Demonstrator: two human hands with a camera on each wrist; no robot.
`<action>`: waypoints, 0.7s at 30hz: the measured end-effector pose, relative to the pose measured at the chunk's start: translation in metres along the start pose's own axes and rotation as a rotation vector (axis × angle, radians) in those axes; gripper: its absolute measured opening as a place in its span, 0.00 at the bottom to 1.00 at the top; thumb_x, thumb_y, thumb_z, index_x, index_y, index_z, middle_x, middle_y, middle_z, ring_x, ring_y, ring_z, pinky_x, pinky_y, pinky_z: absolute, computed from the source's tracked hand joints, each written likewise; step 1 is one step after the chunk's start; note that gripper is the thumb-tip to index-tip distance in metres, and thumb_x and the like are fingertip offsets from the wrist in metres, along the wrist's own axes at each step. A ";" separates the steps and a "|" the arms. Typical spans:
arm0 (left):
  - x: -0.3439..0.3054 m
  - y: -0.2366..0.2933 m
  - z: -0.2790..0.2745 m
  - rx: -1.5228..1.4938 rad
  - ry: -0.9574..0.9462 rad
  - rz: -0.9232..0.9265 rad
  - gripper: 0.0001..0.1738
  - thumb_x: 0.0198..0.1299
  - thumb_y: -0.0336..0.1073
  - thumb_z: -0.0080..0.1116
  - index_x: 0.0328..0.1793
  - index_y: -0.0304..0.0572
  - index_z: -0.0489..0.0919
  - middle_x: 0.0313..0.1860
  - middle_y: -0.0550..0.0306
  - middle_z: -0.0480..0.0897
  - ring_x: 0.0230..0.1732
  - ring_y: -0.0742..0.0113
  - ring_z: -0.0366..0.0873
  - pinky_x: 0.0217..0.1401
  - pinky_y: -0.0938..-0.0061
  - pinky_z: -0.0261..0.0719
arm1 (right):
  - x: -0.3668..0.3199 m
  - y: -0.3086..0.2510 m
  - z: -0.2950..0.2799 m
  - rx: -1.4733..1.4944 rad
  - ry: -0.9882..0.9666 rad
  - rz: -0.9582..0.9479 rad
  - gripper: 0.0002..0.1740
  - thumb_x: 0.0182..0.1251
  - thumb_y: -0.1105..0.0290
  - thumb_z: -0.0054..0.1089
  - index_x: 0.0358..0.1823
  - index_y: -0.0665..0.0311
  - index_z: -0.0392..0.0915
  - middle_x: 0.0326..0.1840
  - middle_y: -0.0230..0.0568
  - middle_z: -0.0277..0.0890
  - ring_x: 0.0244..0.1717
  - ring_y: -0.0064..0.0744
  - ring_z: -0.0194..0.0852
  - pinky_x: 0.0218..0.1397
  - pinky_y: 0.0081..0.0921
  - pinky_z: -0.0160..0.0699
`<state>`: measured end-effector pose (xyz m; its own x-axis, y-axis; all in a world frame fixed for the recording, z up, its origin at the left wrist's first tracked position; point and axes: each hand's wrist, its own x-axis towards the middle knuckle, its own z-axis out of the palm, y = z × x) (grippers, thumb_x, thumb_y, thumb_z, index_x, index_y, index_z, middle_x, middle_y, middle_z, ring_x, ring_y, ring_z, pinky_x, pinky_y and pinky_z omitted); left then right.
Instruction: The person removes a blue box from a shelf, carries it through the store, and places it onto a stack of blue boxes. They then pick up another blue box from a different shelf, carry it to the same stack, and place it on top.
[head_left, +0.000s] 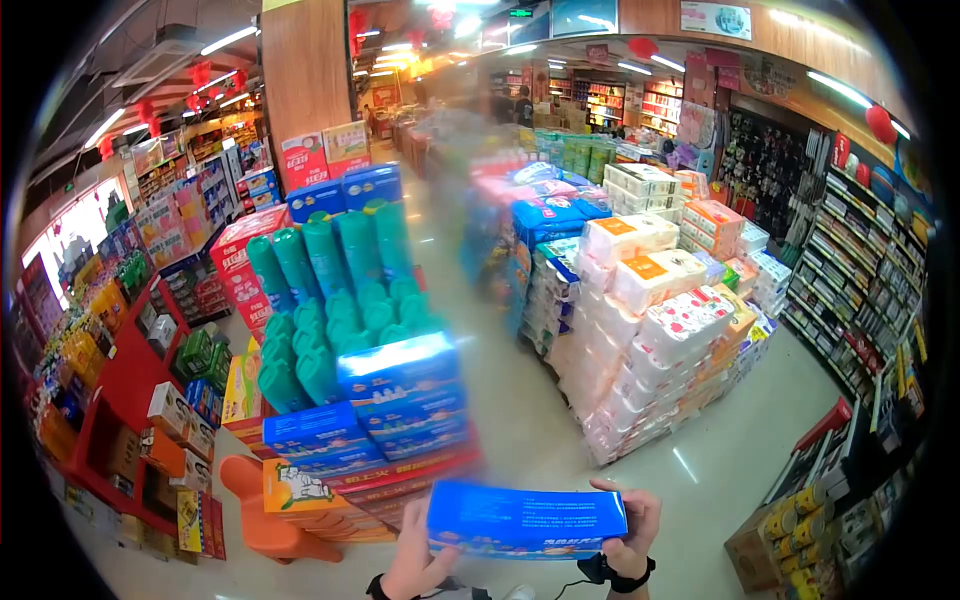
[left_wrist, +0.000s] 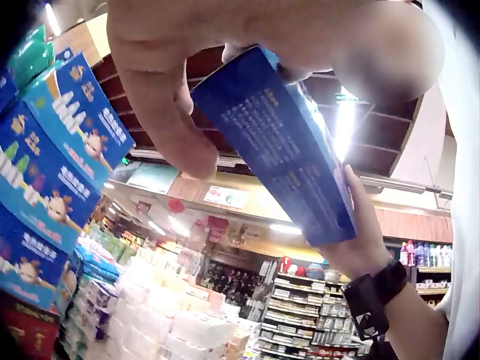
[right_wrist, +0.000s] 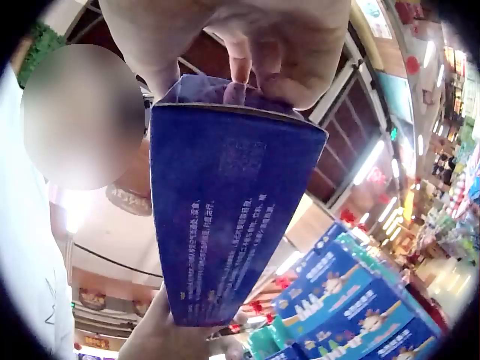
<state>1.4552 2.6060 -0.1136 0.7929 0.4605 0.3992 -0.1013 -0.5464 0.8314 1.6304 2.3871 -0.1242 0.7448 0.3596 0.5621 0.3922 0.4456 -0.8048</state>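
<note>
A long blue box (head_left: pixel 527 522) with small white print is held level between both hands in the head view. The left hand (head_left: pixel 421 556) grips its left end, thumb on the near side. At the other end the right hand (head_left: pixel 634 530) has fingers over the far edge and thumb on the near face. In the left wrist view the box (left_wrist: pixel 277 146) slants below the left hand (left_wrist: pixel 161 67). The right wrist view shows the box (right_wrist: pixel 229 217) from its printed side, with the right hand's (right_wrist: pixel 232 45) fingertips at its end.
Stacked blue boxes (head_left: pixel 405 385) and green bottles (head_left: pixel 345 320) stand ahead on the left, beside an orange stool (head_left: pixel 262 510). Wrapped paper packs (head_left: pixel 650 340) are piled to the right. Yellow cans (head_left: pixel 795 530) stand at the lower right, shelves (head_left: pixel 850 270) behind.
</note>
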 end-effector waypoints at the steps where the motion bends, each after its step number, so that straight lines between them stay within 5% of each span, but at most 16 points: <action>1: -0.002 0.000 -0.017 0.101 0.017 0.031 0.35 0.55 0.31 0.58 0.70 0.31 0.62 0.62 0.38 0.65 0.64 0.46 0.65 0.69 0.58 0.61 | 0.007 -0.004 0.018 -0.037 -0.032 -0.064 0.40 0.54 0.47 0.72 0.56 0.66 0.62 0.56 0.60 0.68 0.51 0.40 0.73 0.54 0.31 0.72; 4: -0.017 -0.023 -0.072 0.360 0.082 0.089 0.35 0.55 0.39 0.59 0.68 0.34 0.63 0.59 0.40 0.67 0.61 0.47 0.66 0.69 0.54 0.59 | 0.020 -0.003 0.078 -0.091 -0.131 -0.188 0.36 0.54 0.54 0.71 0.57 0.68 0.66 0.54 0.52 0.63 0.53 0.39 0.68 0.52 0.32 0.71; 7: -0.029 -0.060 -0.126 0.121 0.251 0.032 0.34 0.58 0.37 0.62 0.70 0.37 0.64 0.59 0.43 0.71 0.61 0.51 0.69 0.67 0.54 0.64 | 0.028 0.011 0.139 -0.037 -0.238 -0.193 0.36 0.52 0.62 0.72 0.59 0.71 0.65 0.56 0.52 0.61 0.56 0.41 0.67 0.56 0.34 0.71; 8: -0.033 -0.073 -0.153 0.289 0.224 0.106 0.38 0.61 0.56 0.57 0.66 0.31 0.69 0.54 0.40 0.71 0.53 0.45 0.69 0.60 0.54 0.66 | 0.030 0.014 0.167 -0.025 -0.258 -0.179 0.36 0.52 0.65 0.72 0.60 0.71 0.65 0.56 0.52 0.62 0.57 0.41 0.68 0.58 0.35 0.71; 9: -0.034 -0.081 -0.173 0.315 0.259 0.104 0.37 0.57 0.58 0.57 0.58 0.30 0.72 0.50 0.41 0.67 0.52 0.46 0.62 0.60 0.53 0.58 | 0.032 0.017 0.191 -0.014 -0.280 -0.158 0.37 0.51 0.67 0.73 0.60 0.72 0.65 0.56 0.52 0.63 0.57 0.42 0.68 0.59 0.35 0.71; 12: -0.050 -0.117 -0.216 0.160 0.543 -0.027 0.34 0.59 0.54 0.57 0.59 0.28 0.71 0.53 0.41 0.67 0.54 0.45 0.65 0.61 0.55 0.61 | 0.050 0.024 0.254 -0.233 -0.420 -0.347 0.36 0.51 0.71 0.73 0.62 0.72 0.67 0.58 0.57 0.72 0.52 0.43 0.77 0.53 0.34 0.78; 14: -0.059 -0.138 -0.238 0.122 0.593 -0.101 0.28 0.59 0.41 0.59 0.60 0.27 0.69 0.58 0.41 0.68 0.59 0.47 0.67 0.64 0.59 0.64 | 0.056 0.022 0.291 -0.312 -0.433 -0.365 0.32 0.52 0.72 0.71 0.59 0.74 0.70 0.54 0.60 0.75 0.48 0.40 0.78 0.47 0.29 0.78; 18: -0.036 -0.150 -0.253 -0.039 0.730 -0.023 0.20 0.55 0.23 0.63 0.55 0.29 0.74 0.64 0.46 0.67 0.59 0.57 0.71 0.61 0.68 0.70 | 0.068 0.022 0.332 -0.463 -0.398 -0.393 0.30 0.51 0.78 0.70 0.58 0.75 0.73 0.54 0.56 0.78 0.45 0.37 0.81 0.41 0.24 0.82; 21: -0.018 -0.150 -0.256 -0.104 0.667 -0.077 0.17 0.54 0.22 0.63 0.52 0.28 0.76 0.62 0.49 0.67 0.58 0.59 0.74 0.55 0.70 0.76 | 0.067 0.033 0.340 -0.530 -0.351 -0.173 0.28 0.53 0.76 0.70 0.58 0.70 0.73 0.58 0.54 0.76 0.49 0.47 0.80 0.52 0.33 0.79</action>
<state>1.3023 2.8588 -0.1470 0.2631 0.8468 0.4623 -0.1431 -0.4396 0.8867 1.5091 2.7049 -0.0484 0.4618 0.6053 0.6483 0.7699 0.0894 -0.6319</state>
